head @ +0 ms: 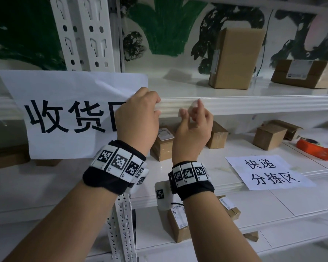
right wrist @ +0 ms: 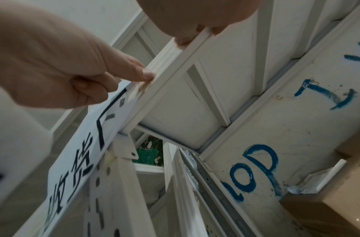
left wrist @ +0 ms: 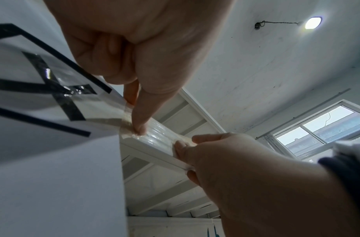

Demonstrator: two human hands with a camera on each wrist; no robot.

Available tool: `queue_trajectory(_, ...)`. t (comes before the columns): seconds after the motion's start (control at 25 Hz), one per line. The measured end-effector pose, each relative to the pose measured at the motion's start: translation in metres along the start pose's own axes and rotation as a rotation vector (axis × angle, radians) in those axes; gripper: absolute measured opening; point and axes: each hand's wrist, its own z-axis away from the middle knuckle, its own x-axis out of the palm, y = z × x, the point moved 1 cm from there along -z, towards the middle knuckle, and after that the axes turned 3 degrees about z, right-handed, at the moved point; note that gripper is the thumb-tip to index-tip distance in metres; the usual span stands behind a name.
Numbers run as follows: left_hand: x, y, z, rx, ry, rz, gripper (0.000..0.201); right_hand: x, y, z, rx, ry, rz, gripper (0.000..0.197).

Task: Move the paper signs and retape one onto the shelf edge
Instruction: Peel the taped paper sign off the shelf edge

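A big paper sign [head: 64, 114] with large black characters hangs against the white shelf edge [head: 263, 104]. My left hand [head: 138, 114] is at the sign's right edge. In the left wrist view one straight fingertip [left wrist: 139, 129] presses a clear tape strip [left wrist: 159, 136] onto the sign's corner and the shelf edge, with the other fingers curled. My right hand [head: 193, 120] is just to the right and pinches the tape's free end against the shelf edge [left wrist: 150, 150]. A second, smaller paper sign [head: 269, 173] lies flat on the lower shelf at the right.
Cardboard boxes stand on the upper shelf [head: 235, 57] [head: 303, 72] and on the lower shelves [head: 269, 136] [head: 163, 142] [head: 180, 224]. An orange tape roll [head: 314, 149] lies at the far right. White perforated uprights [head: 85, 33] rise behind the sign.
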Motion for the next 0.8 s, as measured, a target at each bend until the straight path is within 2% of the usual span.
queue_trajectory(0.08,0.000,0.000,0.000,0.000,-0.003,-0.003,0.022,-0.001,0.001,-0.001,0.014,0.001,0.003,0.036)
queue_trajectory(0.32,0.000,0.001,0.000,-0.011,0.004,-0.001,0.022,-0.001,-0.001,-0.001,-0.065,-0.034,0.034,0.015)
queue_trajectory(0.4,-0.001,0.001,0.001,-0.011,0.011,-0.001,0.022,-0.005,-0.003,-0.003,-0.037,-0.043,0.014,0.013)
queue_trajectory(0.52,-0.001,0.002,0.001,-0.010,0.008,0.002,0.022,-0.011,-0.006,-0.011,0.057,-0.019,0.004,0.025)
queue_trajectory(0.6,-0.001,0.002,0.001,-0.017,0.002,0.008,0.022,-0.012,-0.006,-0.018,0.101,0.014,-0.035,0.021)
queue_trajectory(0.8,0.000,0.001,0.001,-0.013,0.008,0.013,0.021,-0.010,-0.003,-0.025,0.062,0.015,-0.018,0.016)
